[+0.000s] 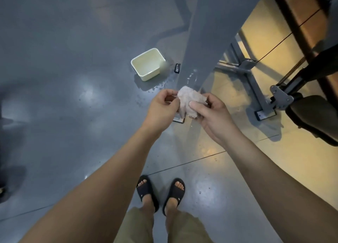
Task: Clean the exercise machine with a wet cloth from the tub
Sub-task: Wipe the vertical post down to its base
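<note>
A crumpled pale cloth (184, 101) hangs between both hands at mid-frame. My left hand (163, 108) pinches its left edge. My right hand (210, 114) grips its right side, thumb on top. Just behind the cloth rises the exercise machine's wide grey upright post (206, 41), with water drops on its lower face. A cream rectangular tub (148, 64) stands on the floor to the left of the post, beyond my hands, with a little water inside.
Water is splashed on the grey floor around the tub. A small dark object (177, 68) lies between tub and post. The machine's grey base frame (254, 89), a cable and a black padded seat (314, 116) fill the right side. My sandalled feet (161, 193) stand below.
</note>
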Demonstrator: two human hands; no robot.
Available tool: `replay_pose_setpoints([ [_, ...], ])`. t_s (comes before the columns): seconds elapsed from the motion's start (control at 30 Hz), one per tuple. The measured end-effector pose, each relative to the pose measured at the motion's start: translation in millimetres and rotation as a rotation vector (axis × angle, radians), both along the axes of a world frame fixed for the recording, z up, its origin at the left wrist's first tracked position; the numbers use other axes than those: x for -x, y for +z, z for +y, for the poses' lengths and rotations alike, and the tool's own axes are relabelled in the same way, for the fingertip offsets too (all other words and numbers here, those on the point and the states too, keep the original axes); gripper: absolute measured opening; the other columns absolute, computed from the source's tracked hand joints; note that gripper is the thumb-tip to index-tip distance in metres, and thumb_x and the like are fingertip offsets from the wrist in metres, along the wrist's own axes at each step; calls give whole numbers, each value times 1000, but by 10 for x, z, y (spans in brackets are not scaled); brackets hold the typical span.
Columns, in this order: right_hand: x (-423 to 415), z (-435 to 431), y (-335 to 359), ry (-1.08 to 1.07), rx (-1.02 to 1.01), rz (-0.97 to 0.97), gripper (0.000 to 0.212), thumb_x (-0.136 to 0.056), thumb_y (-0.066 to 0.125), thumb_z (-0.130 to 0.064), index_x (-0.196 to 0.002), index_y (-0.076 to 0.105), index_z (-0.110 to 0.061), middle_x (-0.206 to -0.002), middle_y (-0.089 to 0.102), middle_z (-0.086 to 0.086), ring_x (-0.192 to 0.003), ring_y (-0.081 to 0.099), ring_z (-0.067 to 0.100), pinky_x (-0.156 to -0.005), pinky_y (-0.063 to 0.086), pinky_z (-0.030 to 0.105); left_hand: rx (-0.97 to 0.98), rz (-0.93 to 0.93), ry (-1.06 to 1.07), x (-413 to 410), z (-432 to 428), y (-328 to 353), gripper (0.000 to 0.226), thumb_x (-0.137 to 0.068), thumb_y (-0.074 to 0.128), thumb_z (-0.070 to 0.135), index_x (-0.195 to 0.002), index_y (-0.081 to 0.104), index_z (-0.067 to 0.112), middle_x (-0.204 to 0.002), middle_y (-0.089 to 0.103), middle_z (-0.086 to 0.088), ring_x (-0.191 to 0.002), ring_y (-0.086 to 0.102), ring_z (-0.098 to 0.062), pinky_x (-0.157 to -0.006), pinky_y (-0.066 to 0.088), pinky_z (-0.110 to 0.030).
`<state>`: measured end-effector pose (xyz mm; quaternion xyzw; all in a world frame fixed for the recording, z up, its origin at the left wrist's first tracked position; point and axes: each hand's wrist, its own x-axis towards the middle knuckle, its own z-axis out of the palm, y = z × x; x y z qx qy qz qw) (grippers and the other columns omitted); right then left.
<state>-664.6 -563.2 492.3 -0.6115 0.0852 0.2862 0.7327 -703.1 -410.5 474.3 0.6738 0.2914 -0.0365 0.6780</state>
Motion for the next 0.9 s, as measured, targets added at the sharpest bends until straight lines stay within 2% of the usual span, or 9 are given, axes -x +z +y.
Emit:
replay_pose_setpoints([
  [0.07,-40,-42,-108,-69,114,-69,22,-79,78,-16,-93,61,-17,-92,66,5,-88,64,23,-82,51,46,-34,17,-3,-70,-24,-120,17,-101,57,15,-109,64,28,-91,65,6,-77,62,-6,-77,55,-30],
  [0.17,-134,-102,-233,-88,337,-269,20,-84,73,-14,-91,56,-22,-81,57,-9,-75,54,8,-72,46,31,-71,19,31,-211,34,-301,20,-101,55,15,-116,63,24,-96,64,2,-75,59,-8,-72,53,-26],
  [0.27,-246,-117,-388,-88,466,-549,21,-88,71,-9,-96,54,-19,-91,58,-4,-78,55,6,-72,45,22,-154,-35,25,-483,149,-494,19,-102,53,19,-118,63,24,-91,65,8,-62,55,4,-64,49,-18],
  [0.33,-352,-107,-510,-79,587,-818,24,-83,72,-5,-96,57,-18,-103,56,6,-89,55,7,-77,45,19,-207,-102,3,-676,214,-605,17,-104,51,23,-117,62,28,-90,63,19,-66,55,11,-68,46,-15],
  [0.4,-503,-109,-670,-71,767,-1191,21,-77,70,5,-94,62,-6,-104,51,13,-91,50,12,-79,39,14,-248,-168,-20,-839,251,-727,20,-107,48,27,-122,62,27,-99,63,23,-82,56,16,-81,45,-14],
  [0.5,-768,-102,-891,-99,970,-1655,13,-80,64,9,-89,68,1,-105,48,13,-88,49,31,-76,39,28,-293,-265,-59,-1019,251,-915,26,-109,45,31,-125,63,21,-110,65,14,-93,55,14,-83,40,-6],
  [0.6,-959,-30,-1124,-137,1078,-1746,13,-88,60,5,-94,70,-1,-112,49,11,-91,51,37,-77,45,38,-309,-376,-80,-1138,223,-1148,24,-110,42,34,-114,64,25,-106,67,11,-96,58,3,-79,39,-9],
  [0.8,-1066,43,-1243,-216,1034,-1843,9,-90,70,-7,-92,69,2,-104,60,22,-93,52,33,-86,44,33,-447,-588,8,-1332,187,-1594,31,-110,36,43,-81,45,39,-84,50,8,-84,49,-17,-77,38,-33],
  [0.9,-1109,31,-1304,-234,1064,-1902,8,-95,67,-4,-97,70,3,-106,62,24,-91,55,36,-86,43,34,-528,-662,42,-1420,148,-1730,31,-110,31,42,-80,37,37,-85,43,13,-92,46,-20,-84,36,-36],
])
